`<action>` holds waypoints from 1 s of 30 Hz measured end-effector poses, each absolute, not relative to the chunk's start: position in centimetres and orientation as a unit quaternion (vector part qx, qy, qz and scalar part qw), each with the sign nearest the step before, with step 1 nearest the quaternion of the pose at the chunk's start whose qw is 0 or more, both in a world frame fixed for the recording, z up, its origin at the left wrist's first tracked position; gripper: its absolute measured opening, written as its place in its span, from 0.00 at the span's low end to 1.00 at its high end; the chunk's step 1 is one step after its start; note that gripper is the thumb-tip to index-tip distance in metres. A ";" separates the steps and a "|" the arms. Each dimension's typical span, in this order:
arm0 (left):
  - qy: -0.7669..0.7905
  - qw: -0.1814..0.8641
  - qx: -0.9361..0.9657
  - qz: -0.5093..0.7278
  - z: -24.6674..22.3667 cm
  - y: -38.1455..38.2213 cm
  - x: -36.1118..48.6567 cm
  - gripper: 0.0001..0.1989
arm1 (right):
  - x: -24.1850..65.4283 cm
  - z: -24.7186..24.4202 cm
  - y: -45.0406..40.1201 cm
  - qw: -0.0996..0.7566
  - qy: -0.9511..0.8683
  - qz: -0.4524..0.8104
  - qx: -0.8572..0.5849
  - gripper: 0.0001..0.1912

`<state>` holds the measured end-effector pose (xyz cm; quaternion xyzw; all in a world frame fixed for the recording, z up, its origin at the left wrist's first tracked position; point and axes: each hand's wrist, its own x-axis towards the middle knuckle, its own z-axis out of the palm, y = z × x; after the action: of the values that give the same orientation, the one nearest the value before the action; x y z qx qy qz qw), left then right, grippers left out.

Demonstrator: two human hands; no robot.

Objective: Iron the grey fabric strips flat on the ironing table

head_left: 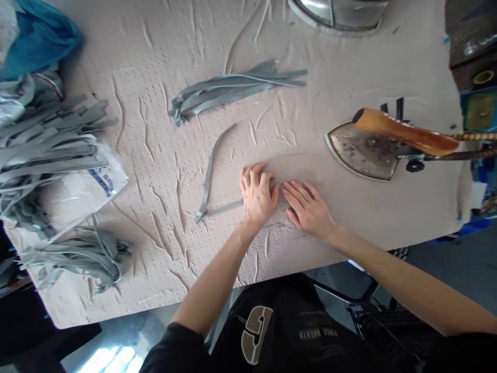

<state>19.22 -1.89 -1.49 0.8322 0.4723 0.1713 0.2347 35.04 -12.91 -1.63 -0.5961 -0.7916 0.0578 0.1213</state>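
Observation:
A long, narrow grey zipper (209, 173) lies on the padded table, bent sharply at its near left corner. One length of it runs right and disappears beneath my left hand (257, 194). The fingers of that hand are bent, their tips pressed down on the cloth, and the palm hides the zipper there. Just to the right, my right hand (309, 210) lies almost flat with its fingers stretched out toward the left thumb. Whether any of the zipper is under its fingertips cannot be made out. An iron (365, 150) with a wooden handle rests on the cloth beyond my right hand.
A bundle of grey zippers (240, 88) lies farther back. More grey zippers (46, 145) are heaped at the left on a clear plastic bag (93, 181), with another bundle (81, 256) nearer. A second iron (341, 15) stands at the far edge. Wrinkles cross the table cover (155, 290).

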 end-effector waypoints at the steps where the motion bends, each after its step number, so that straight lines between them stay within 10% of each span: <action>1: 0.476 0.235 0.830 0.173 -1.5 -1.9 19.3 0.09 | 35.0 -1.7 -12.9 0.119 -0.792 0.056 -0.597 0.29; 22: 0.528 0.220 0.807 0.150 -1.6 -1.8 20.5 0.35 | 34.9 -1.7 -12.6 0.137 -0.770 0.059 -0.620 0.32; 30: 0.535 0.226 0.801 0.146 -1.5 -1.9 20.7 0.38 | 43.4 8.8 -7.4 0.141 -0.714 -0.064 -0.683 0.22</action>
<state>20.70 -1.86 -1.49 0.8010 0.5347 0.1461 0.2260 43.42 -7.38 8.82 -0.6825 -0.7143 -0.0641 0.1407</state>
